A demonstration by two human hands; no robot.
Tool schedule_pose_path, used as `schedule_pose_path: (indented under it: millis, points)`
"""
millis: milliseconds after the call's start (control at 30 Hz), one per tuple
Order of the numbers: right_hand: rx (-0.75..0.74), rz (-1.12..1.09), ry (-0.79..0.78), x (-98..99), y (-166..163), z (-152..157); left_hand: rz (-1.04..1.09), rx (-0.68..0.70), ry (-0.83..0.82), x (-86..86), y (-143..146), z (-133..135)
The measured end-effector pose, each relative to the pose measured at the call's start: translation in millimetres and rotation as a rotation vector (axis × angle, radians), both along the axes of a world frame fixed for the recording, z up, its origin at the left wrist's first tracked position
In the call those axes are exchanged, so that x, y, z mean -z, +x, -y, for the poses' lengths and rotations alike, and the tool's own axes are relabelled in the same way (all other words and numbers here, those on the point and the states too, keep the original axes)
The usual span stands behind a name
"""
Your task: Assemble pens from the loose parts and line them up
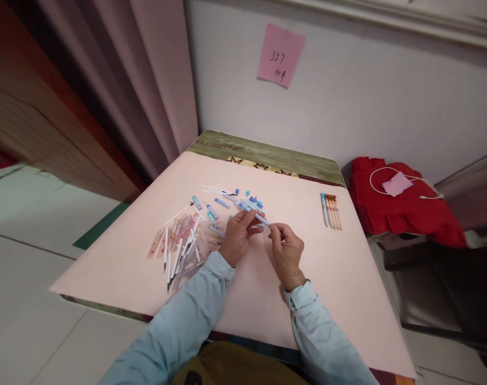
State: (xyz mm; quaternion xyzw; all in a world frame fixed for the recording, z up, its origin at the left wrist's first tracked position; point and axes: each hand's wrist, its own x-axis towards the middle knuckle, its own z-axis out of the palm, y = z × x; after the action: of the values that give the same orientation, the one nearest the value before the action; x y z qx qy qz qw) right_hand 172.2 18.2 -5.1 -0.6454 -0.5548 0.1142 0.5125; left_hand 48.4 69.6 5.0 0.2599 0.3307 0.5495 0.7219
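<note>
Pale pink paper [347, 299] covers the table [267, 152]. From the head camera, the left hand [238, 235] and the right hand [286, 248] both pinch one light-blue pen [262, 218], held above the paper, near small blue parts [222, 203]; a row of pens [331, 213] lies farther right.

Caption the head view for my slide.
Left hand and right hand hold a pale pen-like piece above a pink cover; pen parts left, a row of pens right.

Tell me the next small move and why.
Probably twist the slender pale-blue plastic pen barrel gently with the right hand, the left hand steadying it: both hands pinch it, and loose blue plastic pen pieces lie beyond them.
</note>
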Motion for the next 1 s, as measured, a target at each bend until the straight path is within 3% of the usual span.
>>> schedule_pose_path:
  millis: [367,667,833,1000]
  points:
    - [-0.037,-0.027,-0.135,2.1,-1.0,-0.4,0.047,0.023,0.028,5.4,1.9,1.2]
    - [-0.103,-0.199,-0.111,-2.6,-7.1,2.8,0.107,-0.050,-0.050,5.6,1.8,-3.1]
    - [-0.127,-0.194,-0.131,-5.1,-4.7,5.5,0.079,0.013,-0.025,5.3,1.5,0.1]
    - [-0.086,-0.152,-0.135,-2.0,-2.1,2.5,0.092,-0.018,-0.048,5.1,1.9,0.2]
